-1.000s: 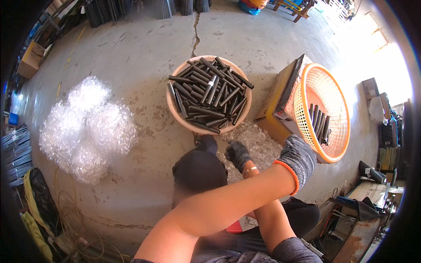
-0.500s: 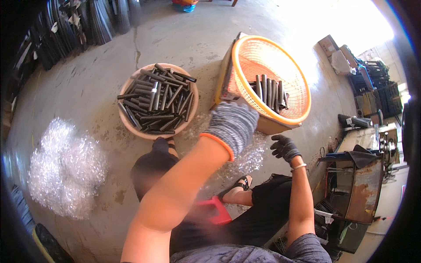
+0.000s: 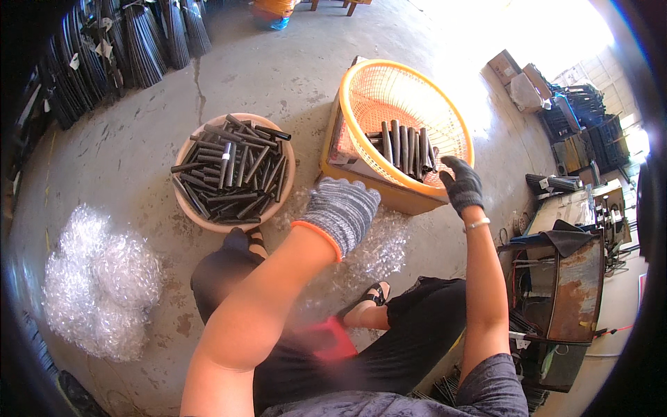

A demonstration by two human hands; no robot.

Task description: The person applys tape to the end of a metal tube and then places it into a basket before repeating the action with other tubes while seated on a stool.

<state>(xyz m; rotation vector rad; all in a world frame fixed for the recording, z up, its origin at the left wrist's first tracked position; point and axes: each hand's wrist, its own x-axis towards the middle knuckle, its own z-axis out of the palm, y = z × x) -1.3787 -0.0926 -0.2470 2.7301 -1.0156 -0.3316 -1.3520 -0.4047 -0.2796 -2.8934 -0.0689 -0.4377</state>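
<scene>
- Clearly wrapped round one tube among the short black tubes (image 3: pixel 240 181) in the round pink plastic basin (image 3: pixel 290 163): a narrow white label band (image 3: pixel 225 157), too small to read.
- On the near left side of the yellow-brown cardboard box (image 3: pixel 382 187) under the basket: printing, illegible from this angle.
- At upper left, on bundles of long dark rods (image 3: pixel 142 42): pale paper tags (image 3: pixel 104 48), likewise unreadable.
- Inside the round orange lattice plastic basket (image 3: pixel 379 94), tipped toward the lap: more short black tubes (image 3: pixel 410 147), straight, smooth and dull-sheened, mostly side by side near the lower rim.
- In the basin: many more, heaped and crossing at all angles, some jutting over the rim.
- Between basin and basket, just short of both: left hand (image 3: pixel 340 212) in a grey striped knit glove with an orange cuff, back upward, fingertips hidden; impossible to tell whether closed or gripping.
- Beside the basket's right rim: right hand (image 3: pixel 464 186) in a dark grey glove, with thumb and fingers apart; impossible to tell whether touching.
- Beneath, on the floor: shiny clear plastic scraps (image 3: pixel 382 250).
</scene>
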